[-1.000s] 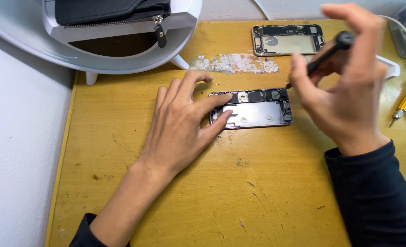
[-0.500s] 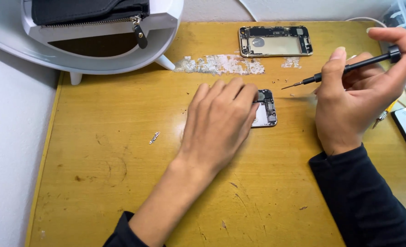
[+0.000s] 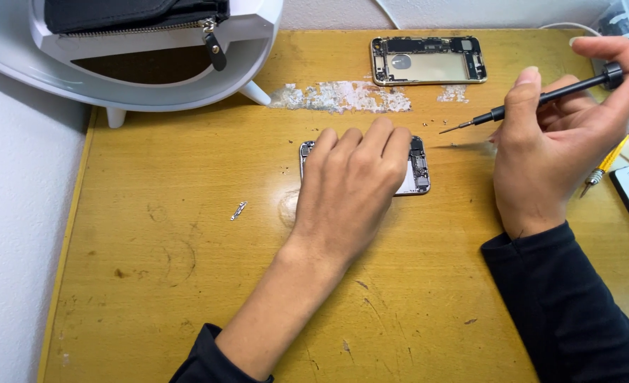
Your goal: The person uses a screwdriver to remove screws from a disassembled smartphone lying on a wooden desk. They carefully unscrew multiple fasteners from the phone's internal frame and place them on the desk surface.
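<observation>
Lying under the flat, spread fingers of the left hand (image 3: 350,191), the opened phone (image 3: 417,170) looks light, rigid and fragile; hold it by its edges. Right hand (image 3: 548,149) pinches a thin screwdriver (image 3: 534,103), tip just beyond those fingers. Around: scuffed wooden table (image 3: 187,298), loose bracket (image 3: 238,211), second phone shell (image 3: 428,60).

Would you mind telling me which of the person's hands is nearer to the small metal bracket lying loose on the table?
Left. The left hand lies flat on the opened phone, just right of the small metal bracket. The right hand, holding the screwdriver, is much farther right.
</observation>
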